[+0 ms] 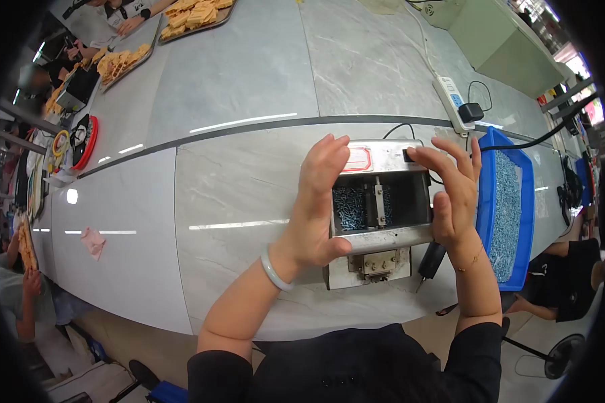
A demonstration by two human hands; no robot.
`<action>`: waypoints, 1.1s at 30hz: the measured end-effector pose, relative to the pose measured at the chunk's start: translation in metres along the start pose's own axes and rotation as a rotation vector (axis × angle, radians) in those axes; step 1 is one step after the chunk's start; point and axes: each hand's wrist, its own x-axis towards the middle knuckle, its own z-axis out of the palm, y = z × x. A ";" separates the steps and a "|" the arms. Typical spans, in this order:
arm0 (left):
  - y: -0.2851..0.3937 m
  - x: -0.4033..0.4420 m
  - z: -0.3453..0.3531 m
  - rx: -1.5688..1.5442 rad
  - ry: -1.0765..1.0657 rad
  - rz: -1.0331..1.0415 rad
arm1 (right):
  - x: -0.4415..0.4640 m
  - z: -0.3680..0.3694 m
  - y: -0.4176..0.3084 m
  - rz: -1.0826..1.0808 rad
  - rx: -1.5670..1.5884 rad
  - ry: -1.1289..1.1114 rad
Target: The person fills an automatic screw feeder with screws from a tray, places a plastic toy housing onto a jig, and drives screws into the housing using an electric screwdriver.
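A metal screw feeder (pixel 382 239) stands on the table in front of me, its top hopper uncovered. Small dark screws (pixel 349 207) lie inside, on both sides of a narrow metal rail (pixel 380 205). My left hand (pixel 316 201) rests along the feeder's left side, fingers stretched out and thumb at the front edge. On the other side, my right hand (pixel 456 195) has its fingers spread. Its index fingertip is at a black switch (pixel 408 156) on the back right corner. Next to the feeder lies a black electric screwdriver (pixel 431 260), tip toward me.
At the right stands a blue tray (pixel 484 201) full of small bluish screws. Behind it are a power strip (pixel 454 104) with a black plug and a cable. Trays of orange parts (pixel 191 17) lie far left, near other people. A pink cloth (pixel 93 243) lies left.
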 end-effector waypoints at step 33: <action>-0.002 -0.003 0.006 -0.111 0.060 -0.129 | -0.023 0.038 -0.021 0.792 1.367 0.187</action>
